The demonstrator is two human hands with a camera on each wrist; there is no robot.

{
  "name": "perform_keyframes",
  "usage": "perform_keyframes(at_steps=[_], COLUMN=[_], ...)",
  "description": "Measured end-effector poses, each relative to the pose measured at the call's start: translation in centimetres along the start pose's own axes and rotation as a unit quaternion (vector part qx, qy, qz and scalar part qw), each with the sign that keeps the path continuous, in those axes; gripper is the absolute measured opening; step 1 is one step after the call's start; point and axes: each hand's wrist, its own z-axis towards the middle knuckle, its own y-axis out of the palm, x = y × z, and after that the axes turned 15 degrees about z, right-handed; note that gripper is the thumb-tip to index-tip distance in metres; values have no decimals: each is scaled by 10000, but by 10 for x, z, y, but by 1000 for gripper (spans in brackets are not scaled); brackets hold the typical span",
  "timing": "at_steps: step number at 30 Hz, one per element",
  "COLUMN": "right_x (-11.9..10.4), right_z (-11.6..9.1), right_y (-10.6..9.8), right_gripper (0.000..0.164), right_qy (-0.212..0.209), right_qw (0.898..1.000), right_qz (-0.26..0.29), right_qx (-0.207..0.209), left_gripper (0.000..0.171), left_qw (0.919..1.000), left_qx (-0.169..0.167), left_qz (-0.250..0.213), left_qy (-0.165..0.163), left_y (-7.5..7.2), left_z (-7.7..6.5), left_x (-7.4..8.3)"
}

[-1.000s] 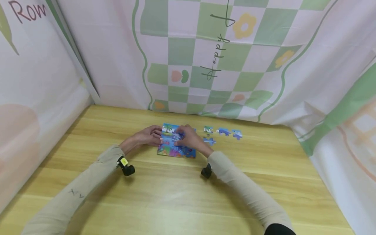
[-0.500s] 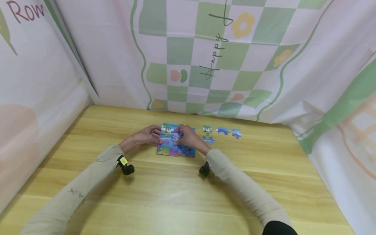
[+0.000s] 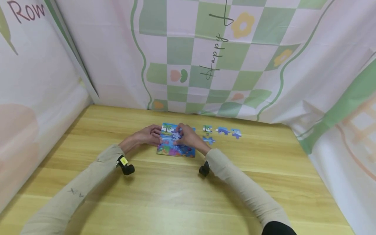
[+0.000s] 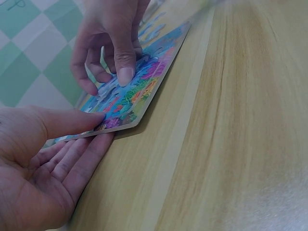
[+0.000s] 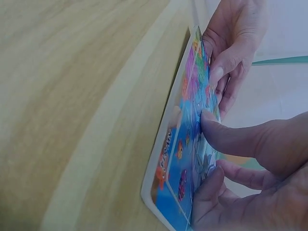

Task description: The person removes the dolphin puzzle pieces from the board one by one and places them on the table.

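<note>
A jigsaw puzzle board point(image 3: 168, 149) with a bright sea picture lies toward the back of the table. My left hand point(image 3: 148, 135) grips its left edge; in the left wrist view the thumb point(image 4: 79, 123) lies on top and the fingers point(image 4: 89, 161) reach underneath. Over the middle of the picture, my right hand point(image 3: 188, 136) pinches a blue puzzle piece point(image 3: 176, 134) between thumb and fingers, right at the board's surface. The right wrist view has the right thumb point(image 5: 226, 137) against the picture, while the fingers cover much of the piece.
Right of the board lie several loose pieces: a palm-tree piece point(image 3: 207, 128), a purple-blue piece point(image 3: 223, 131), a blue-and-white piece point(image 3: 236, 133) and a light blue piece point(image 3: 209, 140). A checked curtain point(image 3: 205, 81) hangs along the table's back edge.
Both hands keep nearly the same places. The right fingers shift only slightly over the middle of the board, and the loose pieces stay where they were.
</note>
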Motion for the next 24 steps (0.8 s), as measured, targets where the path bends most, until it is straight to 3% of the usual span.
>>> perform_keyframes(at_steps=[12, 24], right_x=[8, 12], right_z=[-4, -11], right_y=[5, -3], right_gripper=[48, 31], right_qy=[-276, -590], right_qw=[9985, 9943], right_qz=[174, 597], right_qx=[445, 659], left_gripper=[76, 76], left_qw=[10000, 9998], left_qx=[35, 139], left_qz=[69, 152], left_qy=[-39, -53], left_y=[1, 2], left_z=[-1, -1], left_x=[0, 3])
